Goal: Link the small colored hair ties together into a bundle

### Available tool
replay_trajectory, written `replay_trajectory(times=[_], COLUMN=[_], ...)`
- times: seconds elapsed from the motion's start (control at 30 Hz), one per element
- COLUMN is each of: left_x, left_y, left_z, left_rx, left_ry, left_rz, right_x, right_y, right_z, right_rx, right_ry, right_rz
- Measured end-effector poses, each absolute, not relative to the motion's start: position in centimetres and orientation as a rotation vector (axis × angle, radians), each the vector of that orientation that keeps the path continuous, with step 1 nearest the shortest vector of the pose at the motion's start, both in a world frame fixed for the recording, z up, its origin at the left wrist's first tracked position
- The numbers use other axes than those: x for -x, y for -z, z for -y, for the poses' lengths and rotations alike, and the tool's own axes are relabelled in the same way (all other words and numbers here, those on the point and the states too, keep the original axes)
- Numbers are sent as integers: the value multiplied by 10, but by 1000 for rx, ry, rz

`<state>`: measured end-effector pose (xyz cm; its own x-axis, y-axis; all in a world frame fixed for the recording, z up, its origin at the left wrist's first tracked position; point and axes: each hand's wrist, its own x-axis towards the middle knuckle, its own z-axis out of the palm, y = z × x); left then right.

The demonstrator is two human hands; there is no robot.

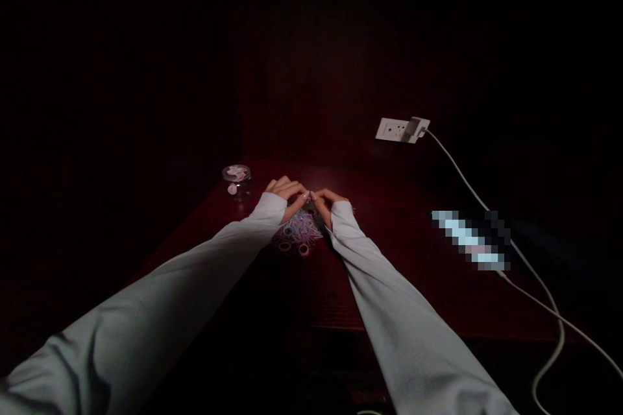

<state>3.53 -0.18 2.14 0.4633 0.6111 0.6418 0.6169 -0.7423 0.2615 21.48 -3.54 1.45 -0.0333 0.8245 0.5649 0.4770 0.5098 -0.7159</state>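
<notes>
Shown in dim light, a dark red table point(399, 266). Over its middle, left hand point(287, 189) and right hand point(327, 200), fingers bent, tips nearly meeting; impossible to tell whether closed on anything. Just below, inset from the left and near edges, a pile of thin coloured loops point(302, 228), judged light, soft, stretchy and prone to tangling; best pinched singly by one side. By the far left corner, a clear container point(236, 173). Toward the near edge, two thicker loops point(304, 253).
</notes>
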Motion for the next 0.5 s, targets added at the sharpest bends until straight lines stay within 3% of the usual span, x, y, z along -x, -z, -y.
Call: replay_trajectory(times=[0.5], left_x=[-32], left_y=[-16], left_z=[-7], left_rx=[2678], left_ry=[1120], left_rz=[1114], right_x=[-217], right_y=[-4], right_z=[35], right_rx=[1145], right_ry=[-485], right_rz=[1598])
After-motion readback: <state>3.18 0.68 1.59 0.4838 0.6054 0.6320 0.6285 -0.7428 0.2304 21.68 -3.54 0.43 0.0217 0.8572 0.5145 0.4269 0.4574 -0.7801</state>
